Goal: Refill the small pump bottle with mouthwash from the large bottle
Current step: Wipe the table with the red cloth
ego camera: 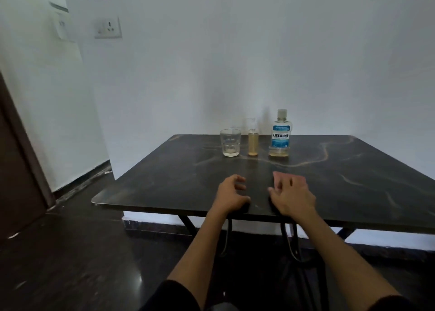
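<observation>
Both hands sit near the front edge of the dark marble-look tabletop (164,181), holding nothing: left hand (231,194) loosely curled, right hand (293,196) relaxed with fingers spread. Along the back edge, well away from them: a clear glass tumbler (230,142), then the slim clear pump bottle (253,137) partly filled with yellowish liquid, then the big capped Listerine mouthwash bottle (280,134), nearly empty.
</observation>
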